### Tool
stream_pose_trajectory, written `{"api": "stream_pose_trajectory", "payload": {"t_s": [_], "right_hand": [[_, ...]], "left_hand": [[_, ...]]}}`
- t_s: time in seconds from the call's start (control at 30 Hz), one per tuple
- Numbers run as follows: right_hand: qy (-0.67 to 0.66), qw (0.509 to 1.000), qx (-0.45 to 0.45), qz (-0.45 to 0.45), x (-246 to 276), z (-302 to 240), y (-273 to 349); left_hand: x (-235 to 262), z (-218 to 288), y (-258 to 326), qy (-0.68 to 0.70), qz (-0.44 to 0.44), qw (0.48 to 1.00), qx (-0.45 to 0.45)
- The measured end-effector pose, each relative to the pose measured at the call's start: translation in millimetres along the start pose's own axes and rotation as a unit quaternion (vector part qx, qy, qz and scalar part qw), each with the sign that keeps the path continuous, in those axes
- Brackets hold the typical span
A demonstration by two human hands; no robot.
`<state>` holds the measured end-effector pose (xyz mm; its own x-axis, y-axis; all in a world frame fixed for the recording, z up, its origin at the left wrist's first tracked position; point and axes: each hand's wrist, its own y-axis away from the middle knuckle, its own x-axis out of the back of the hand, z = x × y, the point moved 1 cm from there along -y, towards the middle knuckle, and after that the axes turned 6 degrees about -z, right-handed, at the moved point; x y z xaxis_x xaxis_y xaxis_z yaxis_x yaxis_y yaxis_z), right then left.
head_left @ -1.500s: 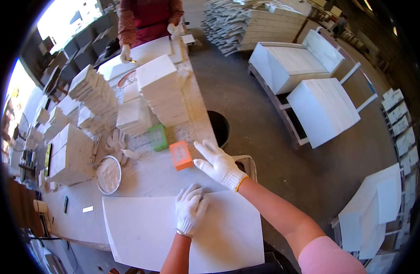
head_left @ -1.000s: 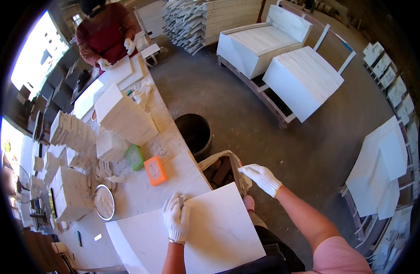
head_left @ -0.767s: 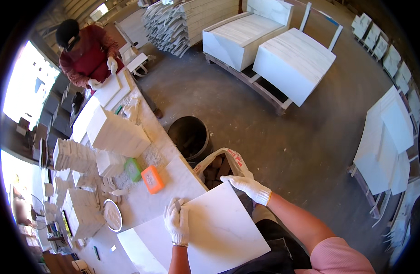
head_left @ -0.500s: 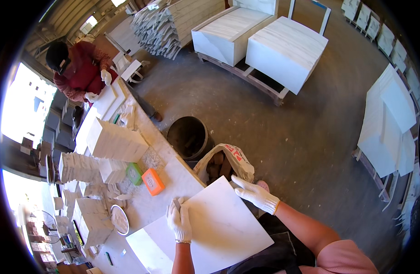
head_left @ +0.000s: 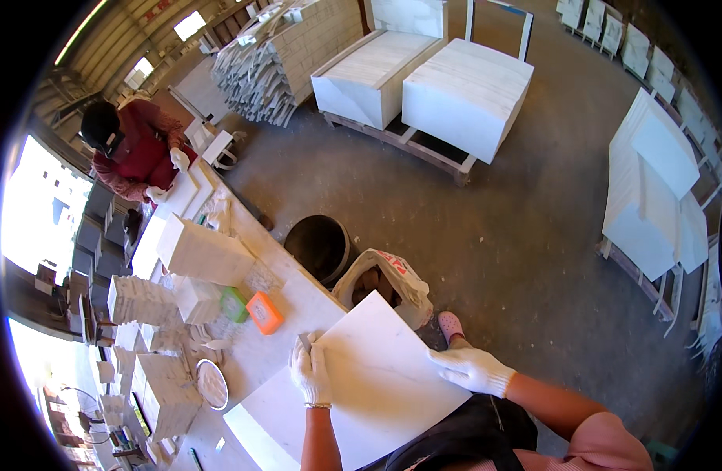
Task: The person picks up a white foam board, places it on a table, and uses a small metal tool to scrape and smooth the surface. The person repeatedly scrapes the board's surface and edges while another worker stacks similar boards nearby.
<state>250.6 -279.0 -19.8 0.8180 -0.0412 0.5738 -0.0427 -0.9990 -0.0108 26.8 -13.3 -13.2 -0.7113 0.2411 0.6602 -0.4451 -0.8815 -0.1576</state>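
A white marble slab [head_left: 377,369] with faint grey veining lies in front of me, over the near end of the table, above another pale slab [head_left: 263,428]. My left hand [head_left: 310,377], in a white knit glove, rests on its left part. Its fingers close round a small flat grey piece [head_left: 307,342], whose kind I cannot make out. My right hand [head_left: 472,370], gloved alike, lies along the slab's right edge with the fingers stretched out and touching it. The slab hides some of those fingertips.
Left on the table [head_left: 298,294] stand stacks of marble tiles [head_left: 204,250], a green block [head_left: 234,304], an orange block [head_left: 264,313] and a white bowl [head_left: 213,385]. Beyond the edge are a black bucket [head_left: 322,247] and an open sack [head_left: 412,294]. A co-worker [head_left: 141,149] handles slabs.
My right hand has slid from near the slab's far corner back along its right edge toward me. My left hand stays on the slab with the grey piece. The whole view has shifted slightly.
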Motion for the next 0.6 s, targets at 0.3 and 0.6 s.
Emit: {"api": "stream_pose_trajectory", "payload": {"t_s": [0.3, 0.6], "right_hand": [[0.081, 0.994, -0.051, 0.057, -16, -7, -30], [0.057, 0.990, -0.132, 0.012, 9, 18, -165]], "left_hand": [[7, 11, -5, 0.028, -0.057, 0.998, -0.025], [-4, -12, -1, 0.047, -0.027, 0.998, 0.021]]}}
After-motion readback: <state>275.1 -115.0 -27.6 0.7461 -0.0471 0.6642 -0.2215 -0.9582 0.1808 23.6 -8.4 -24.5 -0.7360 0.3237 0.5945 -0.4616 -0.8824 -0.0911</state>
